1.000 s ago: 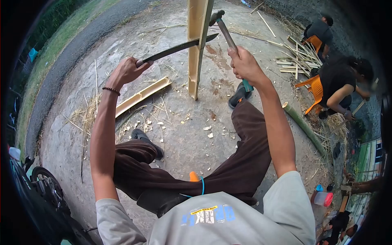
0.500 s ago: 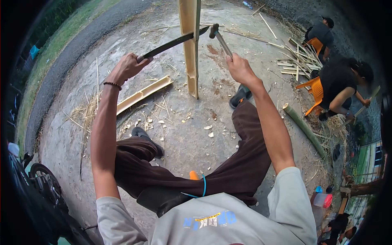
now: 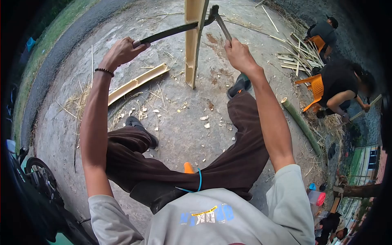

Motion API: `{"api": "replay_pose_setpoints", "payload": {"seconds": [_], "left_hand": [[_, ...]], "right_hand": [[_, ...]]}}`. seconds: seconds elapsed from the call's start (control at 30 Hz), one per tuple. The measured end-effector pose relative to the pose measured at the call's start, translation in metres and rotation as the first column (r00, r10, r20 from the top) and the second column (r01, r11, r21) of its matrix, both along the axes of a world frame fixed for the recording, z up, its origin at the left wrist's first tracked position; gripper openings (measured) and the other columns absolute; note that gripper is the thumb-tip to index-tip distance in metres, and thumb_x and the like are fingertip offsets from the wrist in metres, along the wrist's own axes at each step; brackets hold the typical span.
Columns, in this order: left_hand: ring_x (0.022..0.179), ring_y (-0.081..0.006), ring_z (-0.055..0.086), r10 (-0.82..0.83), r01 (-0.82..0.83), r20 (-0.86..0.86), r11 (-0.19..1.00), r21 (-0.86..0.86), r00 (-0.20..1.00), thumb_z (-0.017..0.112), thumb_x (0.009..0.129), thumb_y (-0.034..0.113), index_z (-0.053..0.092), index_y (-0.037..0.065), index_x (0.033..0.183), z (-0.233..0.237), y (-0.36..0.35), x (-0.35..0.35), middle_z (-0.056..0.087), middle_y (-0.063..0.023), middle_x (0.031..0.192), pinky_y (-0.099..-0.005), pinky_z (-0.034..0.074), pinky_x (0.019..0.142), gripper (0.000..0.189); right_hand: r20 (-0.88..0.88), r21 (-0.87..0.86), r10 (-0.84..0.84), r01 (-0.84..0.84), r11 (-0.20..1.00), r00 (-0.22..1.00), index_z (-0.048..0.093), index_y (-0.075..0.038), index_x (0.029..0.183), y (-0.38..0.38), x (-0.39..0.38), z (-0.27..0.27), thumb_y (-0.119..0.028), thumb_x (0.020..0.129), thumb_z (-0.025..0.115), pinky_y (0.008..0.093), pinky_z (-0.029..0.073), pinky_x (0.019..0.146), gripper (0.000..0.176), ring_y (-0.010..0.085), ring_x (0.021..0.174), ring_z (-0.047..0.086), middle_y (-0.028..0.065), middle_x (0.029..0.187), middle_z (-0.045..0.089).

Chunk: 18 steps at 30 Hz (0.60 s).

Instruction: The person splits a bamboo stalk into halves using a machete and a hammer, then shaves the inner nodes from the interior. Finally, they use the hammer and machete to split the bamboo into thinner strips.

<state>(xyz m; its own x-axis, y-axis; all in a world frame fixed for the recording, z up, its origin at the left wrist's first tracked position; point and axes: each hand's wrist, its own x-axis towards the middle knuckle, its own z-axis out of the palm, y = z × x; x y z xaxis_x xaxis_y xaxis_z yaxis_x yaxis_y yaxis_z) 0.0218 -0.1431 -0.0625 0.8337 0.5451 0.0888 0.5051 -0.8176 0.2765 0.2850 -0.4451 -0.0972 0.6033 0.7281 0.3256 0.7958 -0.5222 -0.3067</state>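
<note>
My left hand (image 3: 122, 53) is closed round the grip of a machete (image 3: 171, 32), whose dark blade runs rightward to an upright split bamboo piece (image 3: 190, 53). The blade is set in or across the bamboo, and its tip shows past the right edge. My right hand (image 3: 241, 56) grips a hammer (image 3: 223, 27) by its handle. The hammer head is at the protruding blade tip; whether it touches cannot be made out clearly. The bamboo's lower end stands on the ground in front of me, and its top is out of view.
A split bamboo half (image 3: 139, 83) lies at left among chips. A green bamboo pole (image 3: 302, 126) lies at right, near a pile of bamboo strips (image 3: 296, 55). Two people sit on orange chairs (image 3: 313, 90) at right; one holds a strip. A motorcycle wheel (image 3: 43, 177) shows at lower left.
The hammer head has gone up to the blade tip, from just beside it. Both hands sit slightly higher in view, and the whole scene has shifted a little as my head moved.
</note>
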Motion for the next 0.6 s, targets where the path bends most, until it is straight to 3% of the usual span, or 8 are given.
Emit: {"api": "replay_pose_setpoints", "payload": {"seconds": [0.13,0.3,0.37,0.43,0.5,0.53,0.57,0.6], "left_hand": [[0.044,-0.0130,0.045,0.056,-0.056,-0.011,0.997,-0.046,0.998,0.061,0.083,0.072,0.059,0.005,0.059,-0.005,0.010,-0.006,0.046,-0.0010,0.047,-0.0377,0.036,0.043,0.071],[0.047,-0.0172,0.049,0.030,-0.031,-0.022,0.999,-0.033,0.999,0.061,0.083,0.072,0.058,0.001,0.061,-0.005,0.010,-0.006,0.046,-0.0054,0.048,-0.0378,0.037,0.046,0.075],[0.046,-0.0144,0.044,0.056,-0.057,-0.027,0.998,-0.001,0.998,0.061,0.084,0.070,0.057,0.005,0.060,0.000,0.002,-0.005,0.044,-0.0023,0.049,-0.0368,0.034,0.047,0.070],[0.047,-0.0170,0.048,0.050,-0.049,-0.030,0.998,0.026,0.998,0.061,0.083,0.072,0.058,0.004,0.061,0.003,-0.002,-0.005,0.047,-0.0051,0.050,-0.0385,0.037,0.047,0.072],[0.049,-0.0201,0.053,0.026,-0.022,-0.061,0.997,0.069,0.998,0.061,0.082,0.074,0.062,0.002,0.065,0.008,-0.003,0.000,0.051,-0.0086,0.052,-0.0408,0.041,0.048,0.074],[0.050,-0.0201,0.053,-0.024,0.026,-0.013,0.993,0.119,1.000,0.061,0.082,0.073,0.063,0.002,0.067,-0.003,0.006,0.005,0.052,-0.0089,0.052,-0.0407,0.041,0.048,0.073],[0.050,-0.0201,0.053,-0.040,0.032,0.049,0.986,0.161,0.998,0.061,0.083,0.073,0.065,0.002,0.069,-0.014,0.018,0.005,0.052,-0.0092,0.053,-0.0406,0.041,0.048,0.072],[0.049,-0.0190,0.053,0.009,-0.008,-0.012,0.997,0.070,1.000,0.060,0.085,0.071,0.066,0.002,0.070,-0.002,0.008,0.001,0.053,-0.0092,0.054,-0.0401,0.041,0.047,0.070]], "right_hand": [[-0.377,0.145,0.099,-0.046,0.988,0.921,0.051,-0.005,0.095,-0.013,-0.011,0.066,-0.042,0.104,0.046,0.0234,0.038,0.040,0.039,0.0036,0.049,0.042,-0.0025,0.065,0.045],[-0.285,0.633,0.284,-0.043,0.773,0.915,0.045,-0.012,0.088,-0.037,-0.041,0.184,-0.042,0.107,0.038,0.0230,0.030,0.036,0.036,0.0040,0.040,0.035,-0.0066,0.057,0.037],[0.213,0.365,0.195,-0.264,0.893,0.957,0.053,-0.003,0.088,-0.032,0.029,0.139,-0.037,0.104,0.044,0.0382,0.048,0.050,0.039,0.0205,0.053,0.061,0.0082,0.064,0.061],[0.039,0.433,-0.007,-0.010,0.901,0.999,0.055,0.000,0.093,-0.010,-0.021,0.087,-0.034,0.103,0.044,0.0492,0.053,0.063,0.037,0.0419,0.071,0.068,0.0212,0.077,0.068],[-0.181,-0.034,-0.033,0.028,0.999,0.983,0.055,0.008,0.106,-0.005,-0.001,-0.006,-0.035,0.102,0.039,0.0563,0.050,0.080,0.046,0.0562,0.095,0.059,0.0385,0.094,0.063],[-0.054,0.057,-0.066,0.069,0.996,0.996,0.056,0.000,0.103,-0.004,0.005,-0.026,-0.040,0.104,0.040,0.0468,0.051,0.069,0.043,0.0360,0.075,0.066,0.0200,0.079,0.063],[-0.704,0.078,-0.052,0.150,0.986,0.708,0.053,-0.003,0.099,-0.005,-0.017,0.005,-0.039,0.104,0.044,0.0346,0.046,0.048,0.037,0.0179,0.054,0.056,0.0069,0.070,0.054],[-0.650,0.143,0.024,0.091,0.985,0.760,0.051,-0.005,0.098,0.002,-0.015,0.023,-0.040,0.103,0.046,0.0290,0.040,0.043,0.036,0.0116,0.050,0.048,0.0025,0.069,0.049]]}}
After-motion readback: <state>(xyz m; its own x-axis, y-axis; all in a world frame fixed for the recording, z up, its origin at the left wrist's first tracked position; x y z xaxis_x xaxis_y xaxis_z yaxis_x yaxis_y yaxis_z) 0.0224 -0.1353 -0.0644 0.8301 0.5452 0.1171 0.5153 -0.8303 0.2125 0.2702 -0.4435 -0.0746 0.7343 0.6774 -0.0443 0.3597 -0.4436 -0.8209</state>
